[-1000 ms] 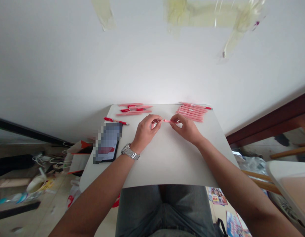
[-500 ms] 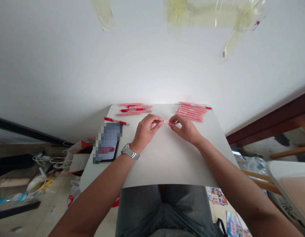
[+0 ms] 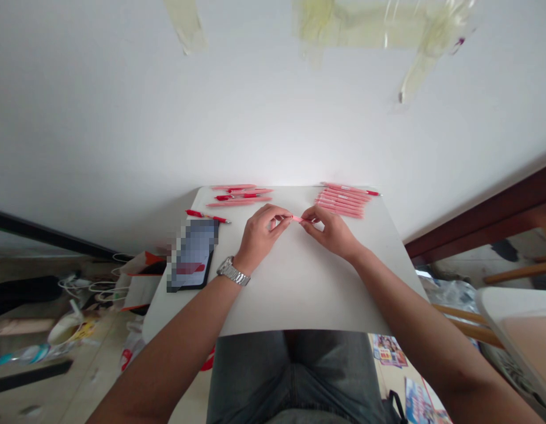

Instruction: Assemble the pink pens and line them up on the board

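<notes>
Both my hands meet over the far half of a small white table. My left hand, with a metal watch on the wrist, pinches one end of a pink pen. My right hand pinches the other end, so only a short piece of the pen shows between the fingertips. A row of several pink pens lies at the far right of the table. Another group of pink and red pen parts lies at the far left. A single red pen rests beside them.
A dark phone lies on the table's left side. Bags, cables and a cup crowd the floor to the left. A wooden frame and a white chair stand to the right, with magazines on the floor. A white wall is behind.
My right hand has slid left toward my left hand, so less of the pink pen shows between the fingers than before. The left hand has stayed in place.
</notes>
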`<state>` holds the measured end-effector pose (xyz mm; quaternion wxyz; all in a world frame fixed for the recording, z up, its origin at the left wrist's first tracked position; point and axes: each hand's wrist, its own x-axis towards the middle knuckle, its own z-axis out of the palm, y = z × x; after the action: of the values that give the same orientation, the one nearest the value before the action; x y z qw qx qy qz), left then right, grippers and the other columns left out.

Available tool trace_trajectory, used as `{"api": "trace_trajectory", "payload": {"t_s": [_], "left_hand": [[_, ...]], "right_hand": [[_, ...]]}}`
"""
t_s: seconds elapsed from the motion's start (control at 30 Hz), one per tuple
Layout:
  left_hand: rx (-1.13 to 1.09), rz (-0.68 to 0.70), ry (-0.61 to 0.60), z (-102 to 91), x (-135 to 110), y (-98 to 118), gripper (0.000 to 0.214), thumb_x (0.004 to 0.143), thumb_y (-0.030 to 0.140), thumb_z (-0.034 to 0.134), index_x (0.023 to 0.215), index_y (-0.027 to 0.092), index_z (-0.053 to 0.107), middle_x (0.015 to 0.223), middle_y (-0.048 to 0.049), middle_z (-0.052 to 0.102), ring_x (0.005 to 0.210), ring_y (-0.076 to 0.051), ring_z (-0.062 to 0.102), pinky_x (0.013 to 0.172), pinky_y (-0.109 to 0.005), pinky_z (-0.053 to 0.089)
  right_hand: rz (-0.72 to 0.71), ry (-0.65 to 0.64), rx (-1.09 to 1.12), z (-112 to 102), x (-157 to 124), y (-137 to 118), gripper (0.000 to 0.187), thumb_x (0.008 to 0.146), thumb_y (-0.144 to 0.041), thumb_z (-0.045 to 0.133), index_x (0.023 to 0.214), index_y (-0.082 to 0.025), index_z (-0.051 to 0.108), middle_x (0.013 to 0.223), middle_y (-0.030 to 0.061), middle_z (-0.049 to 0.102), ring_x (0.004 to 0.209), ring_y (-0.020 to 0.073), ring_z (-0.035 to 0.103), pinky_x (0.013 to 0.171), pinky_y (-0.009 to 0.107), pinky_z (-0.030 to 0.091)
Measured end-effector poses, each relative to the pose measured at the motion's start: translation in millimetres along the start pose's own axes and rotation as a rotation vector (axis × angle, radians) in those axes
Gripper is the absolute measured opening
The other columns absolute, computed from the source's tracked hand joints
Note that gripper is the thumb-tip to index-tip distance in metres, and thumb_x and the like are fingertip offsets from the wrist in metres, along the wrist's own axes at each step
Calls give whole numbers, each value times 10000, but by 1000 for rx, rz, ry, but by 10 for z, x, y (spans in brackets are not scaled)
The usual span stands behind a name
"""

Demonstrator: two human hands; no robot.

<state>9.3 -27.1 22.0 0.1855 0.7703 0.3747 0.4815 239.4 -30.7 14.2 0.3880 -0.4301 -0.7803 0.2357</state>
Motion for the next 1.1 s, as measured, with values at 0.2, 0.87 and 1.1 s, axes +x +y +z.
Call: {"api": "trace_trajectory", "payload": {"t_s": [0.2, 0.87, 1.1], "left_hand": [[-6, -6, -2, -1, 3, -1, 134, 1029, 329, 660, 1064, 229, 741, 997, -46, 738, 869, -163, 674, 814, -316, 570], [-6, 23, 25, 4, 2, -20, 88, 1015, 268, 673, 1080, 223, 711, 1024, -39, 719, 885, -151, 674, 828, -310, 575], [22, 29, 45, 10, 2, -45, 66, 1023, 253, 655, 1053, 224, 705, 989, -29, 716, 880, -152, 655, 831, -307, 557]], "right_hand": [[2, 1, 17, 6, -1, -5, 181, 1023, -439, 608, 1060, -264, 640, 973, 43, 755, 895, 216, 713, 826, 377, 589], [91, 21, 223, -4, 29, -44, 325, 1017, -567, 631, 1055, -244, 620, 1012, 77, 779, 980, 241, 777, 866, 388, 601], [190, 94, 487, -7, 66, 31, 423, 995, -630, 644, 1115, -224, 630, 847, 43, 741, 1023, 255, 783, 937, 410, 596]]}}
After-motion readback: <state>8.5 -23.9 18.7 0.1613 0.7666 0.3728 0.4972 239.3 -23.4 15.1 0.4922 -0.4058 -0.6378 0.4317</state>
